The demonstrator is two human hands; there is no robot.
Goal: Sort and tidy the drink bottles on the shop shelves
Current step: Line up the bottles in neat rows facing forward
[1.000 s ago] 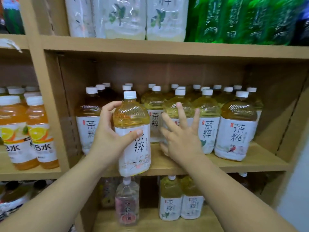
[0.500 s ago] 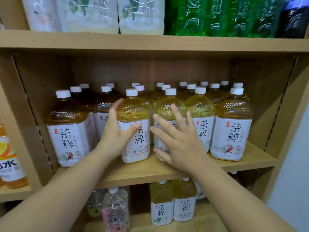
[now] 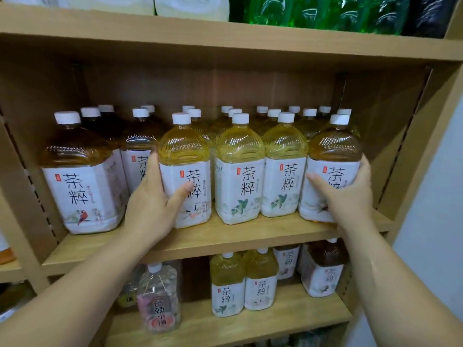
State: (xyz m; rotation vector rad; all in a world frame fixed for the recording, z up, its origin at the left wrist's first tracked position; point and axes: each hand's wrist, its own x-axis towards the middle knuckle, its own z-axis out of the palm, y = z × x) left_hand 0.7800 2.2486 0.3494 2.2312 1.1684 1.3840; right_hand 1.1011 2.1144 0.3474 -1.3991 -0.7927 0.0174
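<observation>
The left hand [image 3: 152, 204] grips a pale yellow tea bottle [image 3: 186, 171] at frame centre on the middle shelf [image 3: 225, 236]; the right hand [image 3: 348, 196] clasps an amber bottle [image 3: 334, 156] at the row's right end.

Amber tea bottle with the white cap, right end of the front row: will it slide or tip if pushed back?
Probably heavy: the amber plastic tea bottle looks full nearly to its neck. Its broad squarish body on the wooden shelf suggests sliding rather than tipping, if pushed low, where the right hand holds it. The smooth label may be slippery.
</observation>
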